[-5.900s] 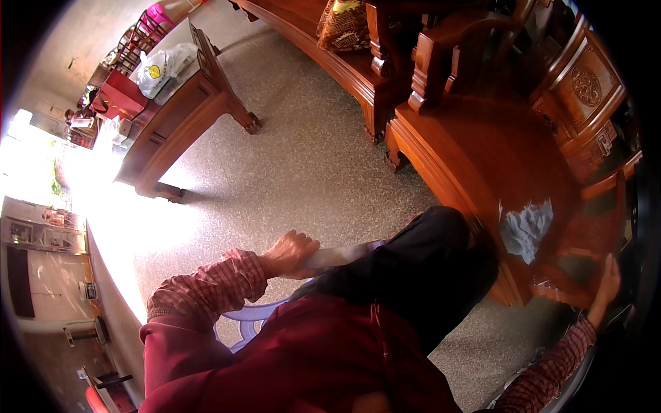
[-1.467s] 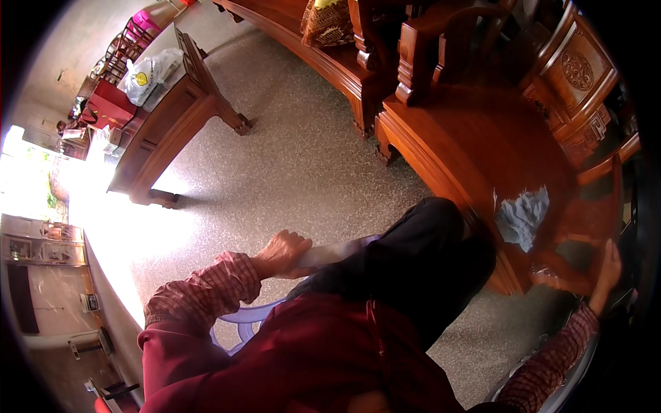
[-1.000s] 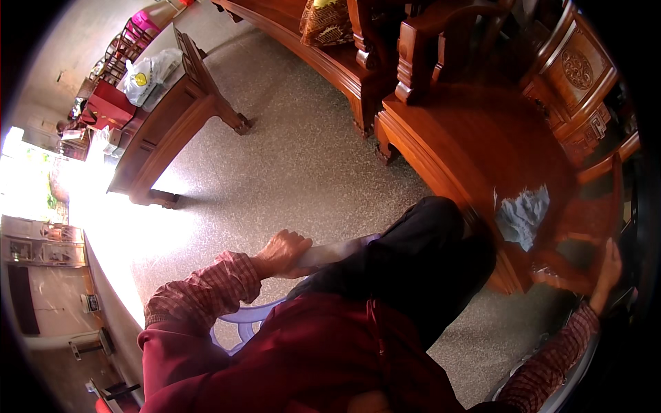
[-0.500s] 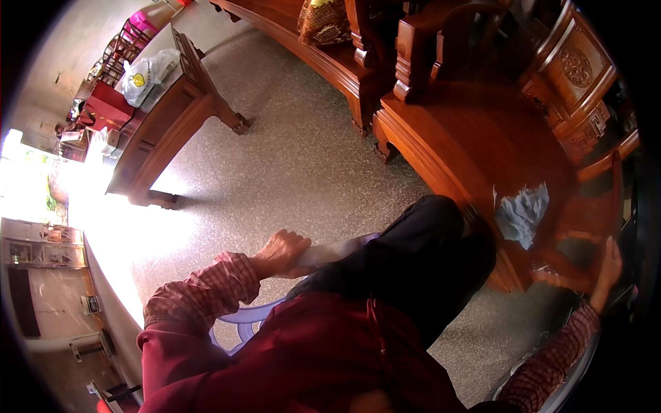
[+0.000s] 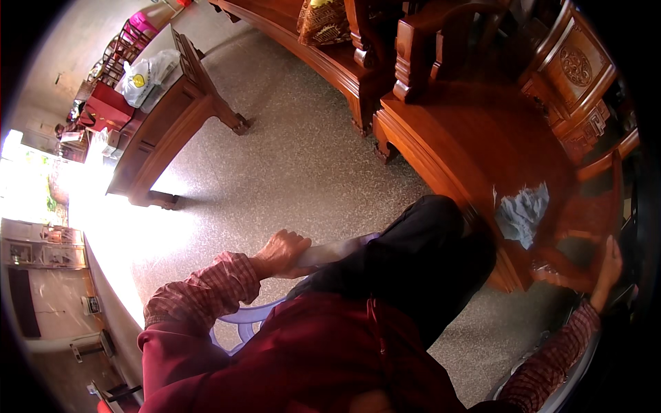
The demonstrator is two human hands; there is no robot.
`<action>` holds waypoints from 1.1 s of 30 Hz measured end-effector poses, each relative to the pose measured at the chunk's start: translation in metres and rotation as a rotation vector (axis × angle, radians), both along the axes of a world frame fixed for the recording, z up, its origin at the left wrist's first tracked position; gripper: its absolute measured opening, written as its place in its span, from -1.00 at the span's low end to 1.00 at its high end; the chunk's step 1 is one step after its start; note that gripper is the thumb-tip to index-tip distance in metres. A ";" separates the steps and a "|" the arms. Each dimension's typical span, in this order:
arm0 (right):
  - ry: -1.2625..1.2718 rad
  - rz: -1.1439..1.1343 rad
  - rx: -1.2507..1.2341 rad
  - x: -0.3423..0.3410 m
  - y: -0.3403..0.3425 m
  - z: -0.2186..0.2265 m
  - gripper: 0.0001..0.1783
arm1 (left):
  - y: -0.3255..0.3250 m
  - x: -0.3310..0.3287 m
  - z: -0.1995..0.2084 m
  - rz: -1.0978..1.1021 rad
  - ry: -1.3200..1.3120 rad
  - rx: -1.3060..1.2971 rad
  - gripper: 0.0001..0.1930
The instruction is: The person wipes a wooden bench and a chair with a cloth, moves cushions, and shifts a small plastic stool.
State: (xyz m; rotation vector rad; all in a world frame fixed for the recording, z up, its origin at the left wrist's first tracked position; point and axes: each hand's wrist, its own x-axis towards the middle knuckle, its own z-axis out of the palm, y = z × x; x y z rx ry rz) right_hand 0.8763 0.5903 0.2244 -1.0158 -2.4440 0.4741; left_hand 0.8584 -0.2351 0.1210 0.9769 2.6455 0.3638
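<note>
My left hand (image 5: 281,252) is closed over the end of a pale plastic chair armrest (image 5: 337,249). The lavender chair (image 5: 251,315) shows partly beneath my left arm. Far to the right, my right hand (image 5: 606,272) has its fingers stretched out along the outer side of a reddish-brown wooden chair (image 5: 475,148); its fingertips are seen edge-on. A crumpled grey-blue cloth (image 5: 523,212) lies on that chair's seat, left of my right hand. My legs (image 5: 413,241) in dark trousers stretch forward beside the wooden seat.
Ahead stands a long wooden bench (image 5: 310,41) with a patterned cushion (image 5: 322,22). A low wooden table (image 5: 155,127) at the left bears a red bag (image 5: 107,107) and a white plastic bag (image 5: 148,76). Speckled floor (image 5: 289,138) lies between them, bright with light at the left.
</note>
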 end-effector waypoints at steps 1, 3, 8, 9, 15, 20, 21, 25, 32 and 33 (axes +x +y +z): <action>0.000 -0.001 0.000 0.000 0.003 0.000 -0.45 | 0.000 0.000 0.000 0.000 0.001 -0.001 -0.54; -0.007 0.010 -0.007 0.000 0.005 0.000 -0.44 | 0.001 0.000 0.002 -0.002 0.001 0.000 -0.54; 0.006 -0.019 -0.034 -0.001 0.000 -0.001 -0.42 | 0.000 0.001 0.001 -0.001 0.007 0.006 -0.55; 0.009 -0.014 -0.042 0.000 0.000 0.000 -0.42 | 0.000 0.000 0.001 0.000 0.008 0.007 -0.55; 0.014 0.013 -0.019 0.000 -0.001 0.002 -0.39 | 0.003 -0.002 0.004 -0.007 0.028 0.070 -0.55; 0.044 0.038 0.015 -0.006 -0.023 0.007 -0.42 | 0.001 0.001 0.005 0.005 0.025 0.066 -0.56; 0.033 0.034 0.035 -0.003 -0.020 0.008 -0.41 | 0.002 0.000 0.004 0.000 0.009 0.040 -0.55; -0.037 0.010 0.022 0.001 0.007 0.004 -0.38 | 0.003 -0.001 0.001 -0.006 -0.002 0.014 -0.53; -0.101 -0.052 0.068 -0.005 -0.007 0.004 -0.35 | 0.002 0.000 0.006 0.011 -0.015 0.000 -0.54; -0.114 -0.064 0.079 -0.006 -0.011 0.005 -0.35 | 0.002 0.000 0.006 0.017 -0.017 -0.005 -0.54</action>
